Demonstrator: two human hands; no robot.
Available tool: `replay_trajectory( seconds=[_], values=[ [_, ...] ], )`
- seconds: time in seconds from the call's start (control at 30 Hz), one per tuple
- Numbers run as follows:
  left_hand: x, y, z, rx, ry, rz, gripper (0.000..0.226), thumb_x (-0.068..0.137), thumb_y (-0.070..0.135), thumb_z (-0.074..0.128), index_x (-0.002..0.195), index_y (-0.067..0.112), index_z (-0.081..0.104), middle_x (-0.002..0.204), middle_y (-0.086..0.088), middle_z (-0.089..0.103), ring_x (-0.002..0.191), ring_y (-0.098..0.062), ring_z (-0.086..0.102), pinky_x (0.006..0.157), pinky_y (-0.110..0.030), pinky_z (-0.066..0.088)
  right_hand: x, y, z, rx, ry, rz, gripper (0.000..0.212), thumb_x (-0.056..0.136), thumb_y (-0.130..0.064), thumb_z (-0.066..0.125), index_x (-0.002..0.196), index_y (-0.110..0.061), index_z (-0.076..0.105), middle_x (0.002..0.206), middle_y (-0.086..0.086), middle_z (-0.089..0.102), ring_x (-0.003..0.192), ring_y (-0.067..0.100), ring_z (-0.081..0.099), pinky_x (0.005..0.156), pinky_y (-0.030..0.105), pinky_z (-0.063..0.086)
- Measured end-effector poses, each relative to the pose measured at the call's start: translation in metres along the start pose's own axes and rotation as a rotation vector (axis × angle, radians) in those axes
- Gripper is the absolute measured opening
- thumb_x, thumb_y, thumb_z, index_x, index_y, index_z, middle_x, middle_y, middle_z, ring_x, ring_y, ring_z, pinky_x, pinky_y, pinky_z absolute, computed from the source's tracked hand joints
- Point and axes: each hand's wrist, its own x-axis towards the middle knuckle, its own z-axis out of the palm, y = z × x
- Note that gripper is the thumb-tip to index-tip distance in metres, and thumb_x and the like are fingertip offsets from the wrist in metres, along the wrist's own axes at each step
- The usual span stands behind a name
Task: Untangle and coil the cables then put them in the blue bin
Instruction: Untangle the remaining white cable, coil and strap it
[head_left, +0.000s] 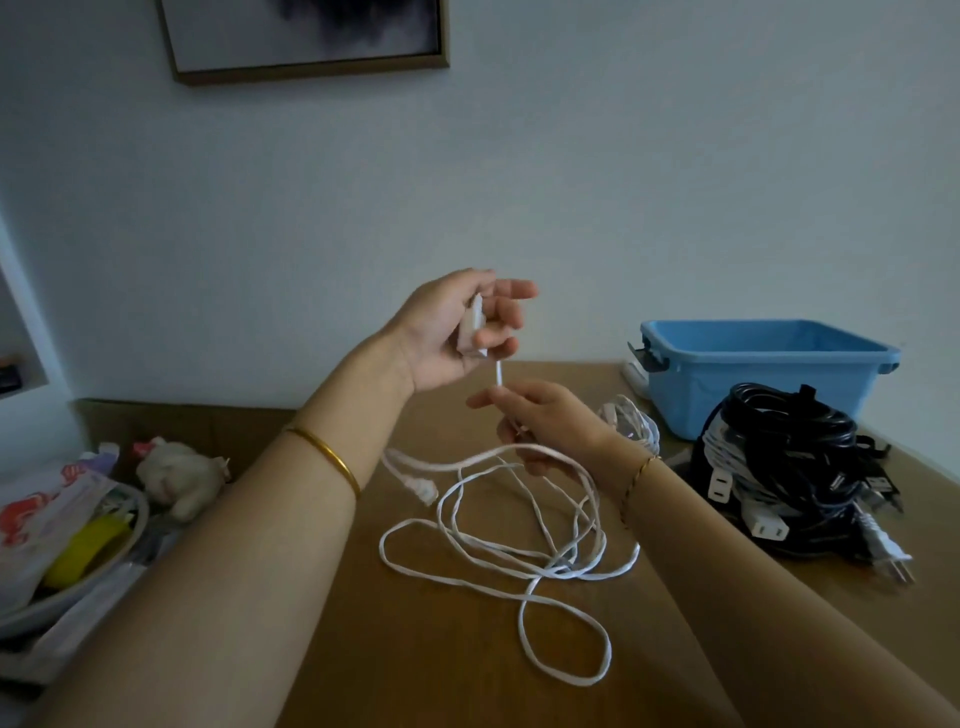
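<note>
A brown worktop (322, 649) stands against a pale wall (675, 156) with a framed picture (306, 36). The left grip (452, 332) curls round what looks like a white plug (475, 325). The right grip (540, 421) pinches the white cable (493, 561) just below, its loose loops lying on the worktop near the blue bin (753, 364).

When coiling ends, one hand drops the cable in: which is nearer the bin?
Right. The right hand pinches the white cable just left of the bin; the left hand is raised farther left, gripping the cable's end.
</note>
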Motion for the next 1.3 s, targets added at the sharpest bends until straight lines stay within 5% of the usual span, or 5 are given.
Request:
replay_trajectory(
  seconds=[0.33, 0.5, 0.73, 0.9, 1.3],
  values=[
    [0.024, -0.066, -0.03, -0.132, 0.365, 0.233, 0.042, 0.103, 0.009, 0.033, 0.144, 0.021, 0.037, 0.107, -0.001, 0.065, 0.104, -0.011, 0.061, 0.095, -0.043, 0.039, -0.013, -0.006, -0.029, -0.554, -0.289, 0.189, 0.016, 0.093, -0.01, 0.056, 0.104, -0.003, 0.064, 0.07, 0.009, 0.061, 0.047, 0.009, 0.052, 0.049, 0.018, 0.048],
    [0.026, -0.09, -0.025, 0.217, 0.318, 0.274, 0.043, 0.102, 0.007, 0.039, 0.142, 0.021, 0.041, 0.104, 0.001, 0.07, 0.098, -0.011, 0.068, 0.097, -0.033, 0.046, -0.014, -0.025, -0.042, -0.613, -0.21, 0.12, 0.01, 0.09, -0.009, 0.059, 0.097, -0.005, 0.066, 0.073, 0.006, 0.065, 0.051, 0.007, 0.058, 0.061, 0.024, 0.054],
    [0.018, -0.08, 0.0, 0.619, 0.002, 0.148, 0.035, 0.104, 0.016, 0.037, 0.137, 0.019, 0.047, 0.074, -0.007, 0.065, 0.055, -0.013, 0.06, 0.053, -0.021, 0.051, -0.016, -0.029, -0.056, -0.205, 0.159, -0.007, 0.012, 0.09, -0.008, 0.061, 0.079, -0.004, 0.059, 0.058, 0.004, 0.048, 0.035, 0.001, 0.043, 0.038, 0.013, 0.04],
    [0.01, -0.062, 0.007, 0.433, -0.147, 0.036, 0.055, 0.104, 0.037, 0.022, 0.077, 0.011, 0.062, 0.043, 0.001, 0.052, 0.035, -0.009, 0.039, 0.038, -0.02, 0.035, -0.011, -0.026, -0.059, -0.127, 0.3, -0.148, 0.012, 0.084, -0.01, 0.069, 0.075, -0.011, 0.061, 0.057, 0.0, 0.051, 0.04, 0.002, 0.038, 0.038, 0.016, 0.035],
    [0.006, -0.023, -0.016, -0.306, -0.18, 0.106, 0.038, 0.094, 0.027, 0.031, 0.112, 0.002, 0.055, 0.043, 0.007, 0.042, 0.031, -0.002, 0.032, 0.033, -0.011, 0.032, -0.006, 0.003, -0.055, -0.341, 0.083, -0.116, 0.022, 0.079, 0.011, 0.064, 0.078, -0.011, 0.067, 0.071, 0.005, 0.064, 0.061, 0.012, 0.06, 0.063, 0.019, 0.053]
  ],
)
